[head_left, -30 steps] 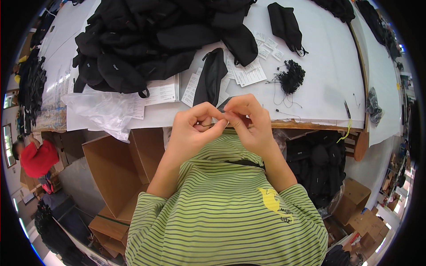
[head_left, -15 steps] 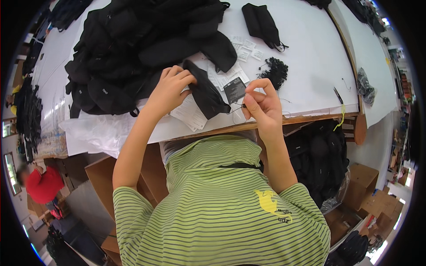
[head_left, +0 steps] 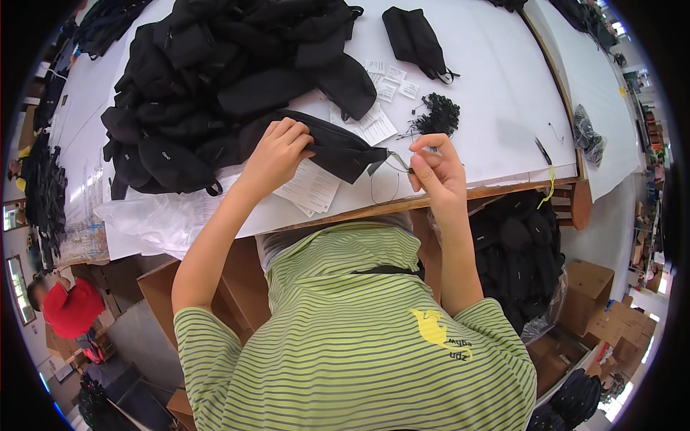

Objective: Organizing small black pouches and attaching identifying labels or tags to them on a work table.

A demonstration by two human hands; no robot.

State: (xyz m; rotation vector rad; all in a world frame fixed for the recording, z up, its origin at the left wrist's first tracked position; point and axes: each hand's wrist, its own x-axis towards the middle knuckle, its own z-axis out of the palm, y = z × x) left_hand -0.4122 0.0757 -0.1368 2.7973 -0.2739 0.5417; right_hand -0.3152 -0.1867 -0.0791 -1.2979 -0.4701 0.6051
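My left hand (head_left: 279, 152) is closed on the near side of a black fabric pouch (head_left: 334, 149), which lies aslant over white printed sheets (head_left: 310, 188). Off the pouch's right end runs a thin looped cord (head_left: 396, 159), drawn taut toward my right hand (head_left: 440, 171). The thumb and forefinger of that hand pinch the cord's dark end. A dark tag (head_left: 374, 167) seems to hang edge-on by the pouch's tip, partly hard to make out. Just beyond my right hand lies a bundle of black tag cords (head_left: 440, 115).
A large heap of black pouches (head_left: 215, 65) covers the table's left. One more pouch (head_left: 413, 39) and small white labels (head_left: 395, 74) lie beyond. Snips with a yellow cord (head_left: 544, 152) rest by the right edge. Crumpled plastic (head_left: 154, 223) overhangs the front-left edge.
The pouch has swung flatter, its tip moving right and up. My right hand has shifted slightly right, and the cord now stretches out visibly. The tag has turned from facing me to edge-on.
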